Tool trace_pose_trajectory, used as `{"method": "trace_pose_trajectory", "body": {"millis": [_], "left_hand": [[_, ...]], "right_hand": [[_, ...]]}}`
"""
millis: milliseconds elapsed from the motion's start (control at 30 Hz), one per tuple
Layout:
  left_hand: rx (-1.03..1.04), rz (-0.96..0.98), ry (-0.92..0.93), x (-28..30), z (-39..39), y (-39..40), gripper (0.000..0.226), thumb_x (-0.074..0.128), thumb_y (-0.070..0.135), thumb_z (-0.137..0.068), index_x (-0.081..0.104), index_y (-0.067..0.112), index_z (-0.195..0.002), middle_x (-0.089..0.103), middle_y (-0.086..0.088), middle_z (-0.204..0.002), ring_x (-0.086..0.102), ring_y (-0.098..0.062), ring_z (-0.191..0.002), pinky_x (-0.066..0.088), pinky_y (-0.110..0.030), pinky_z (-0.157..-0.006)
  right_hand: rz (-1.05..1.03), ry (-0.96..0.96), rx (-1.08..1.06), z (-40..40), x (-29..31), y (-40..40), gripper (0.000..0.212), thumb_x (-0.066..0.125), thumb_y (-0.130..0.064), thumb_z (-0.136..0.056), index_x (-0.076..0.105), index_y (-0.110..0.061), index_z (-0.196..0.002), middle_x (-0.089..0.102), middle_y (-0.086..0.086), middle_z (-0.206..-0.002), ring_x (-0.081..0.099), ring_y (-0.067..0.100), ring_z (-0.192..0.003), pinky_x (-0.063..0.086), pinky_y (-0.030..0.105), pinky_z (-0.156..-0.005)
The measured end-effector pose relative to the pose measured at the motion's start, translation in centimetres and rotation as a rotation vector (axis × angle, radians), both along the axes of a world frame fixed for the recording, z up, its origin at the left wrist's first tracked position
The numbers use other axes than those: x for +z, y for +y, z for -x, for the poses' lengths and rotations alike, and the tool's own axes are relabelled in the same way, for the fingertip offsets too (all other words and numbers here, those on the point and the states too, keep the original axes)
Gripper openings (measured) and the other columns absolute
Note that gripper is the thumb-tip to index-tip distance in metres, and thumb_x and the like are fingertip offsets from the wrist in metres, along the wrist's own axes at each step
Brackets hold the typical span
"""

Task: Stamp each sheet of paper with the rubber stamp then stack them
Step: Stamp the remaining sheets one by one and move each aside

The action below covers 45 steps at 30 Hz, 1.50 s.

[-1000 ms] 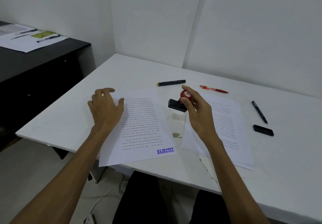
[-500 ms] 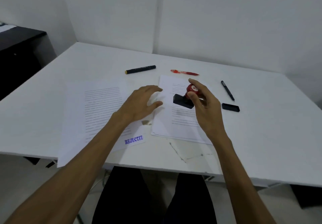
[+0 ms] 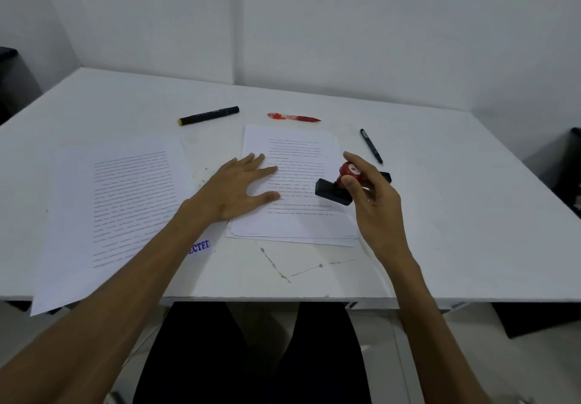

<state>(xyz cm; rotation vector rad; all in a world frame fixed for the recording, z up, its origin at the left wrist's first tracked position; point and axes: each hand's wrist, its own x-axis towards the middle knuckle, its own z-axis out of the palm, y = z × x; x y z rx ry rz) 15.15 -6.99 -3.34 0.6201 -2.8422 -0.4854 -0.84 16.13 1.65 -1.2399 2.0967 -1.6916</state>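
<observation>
White walls meet behind a white table (image 3: 440, 183) where a person works seated. Their right hand (image 3: 374, 205) grips a rubber stamp (image 3: 338, 188) by its red knob, the black base tilted and held just above the right side of a stack of printed sheets (image 3: 295, 221). Their left hand (image 3: 239, 186) lies flat, fingers spread, on the stack's left half. Beside that forearm lies a stamped sheet (image 3: 125, 202) with a blue mark (image 3: 198, 247) at its corner. A black marker (image 3: 209, 115), red pen (image 3: 294, 117) and black pen (image 3: 371, 145) lie beyond.
</observation>
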Motion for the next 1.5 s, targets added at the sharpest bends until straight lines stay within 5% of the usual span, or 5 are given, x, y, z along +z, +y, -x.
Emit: {"method": "trace_pose_trajectory", "body": {"millis": [333, 500, 967, 1500], "left_hand": [[0.076, 0.040, 0.023, 0.1, -0.1, 0.5, 0.077, 0.034, 0.081, -0.081, 0.033, 0.041, -0.147, 0.019, 0.005, -0.160, 0.013, -0.010, -0.147, 0.005, -0.042, -0.121], [0.080, 0.038, 0.041, -0.2, -0.2, 0.5, 0.079, 0.031, 0.084, -0.080, 0.033, 0.041, -0.146, 0.020, 0.006, -0.160, 0.014, -0.010, -0.147, 0.008, -0.044, -0.120], [0.080, 0.036, 0.051, 0.0, -0.3, 0.8, 0.080, 0.031, 0.084, -0.079, 0.035, 0.041, -0.146, 0.021, 0.005, -0.160, 0.014, -0.011, -0.147, 0.008, -0.043, -0.120], [0.085, 0.024, 0.068, -0.5, -0.1, 0.4, 0.080, 0.030, 0.086, -0.077, 0.035, 0.043, -0.145, 0.021, 0.007, -0.159, 0.014, -0.008, -0.147, 0.009, -0.043, -0.120]], "right_hand": [[-0.031, 0.025, -0.024, 0.5, -0.3, 1.4, 0.040, 0.056, -0.031, -0.098, 0.057, -0.027, -0.138, 0.057, -0.013, -0.129, 0.054, -0.014, -0.109, 0.043, 0.001, -0.084], [-0.078, 0.119, 0.030, 0.1, -0.5, 2.0, 0.039, 0.052, -0.040, -0.094, 0.053, -0.039, -0.133, 0.051, -0.034, -0.122, 0.052, -0.015, -0.112, 0.043, 0.003, -0.089], [-0.193, 0.237, 0.113, -0.2, -1.7, 2.6, 0.045, 0.054, -0.039, -0.095, 0.058, -0.026, -0.138, 0.064, -0.005, -0.126, 0.058, 0.007, -0.109, 0.044, 0.008, -0.094], [-0.176, 0.169, 0.103, -0.5, -1.9, 2.9, 0.044, 0.057, -0.043, -0.092, 0.063, -0.028, -0.132, 0.066, -0.009, -0.122, 0.061, 0.008, -0.106, 0.046, 0.011, -0.092]]}}
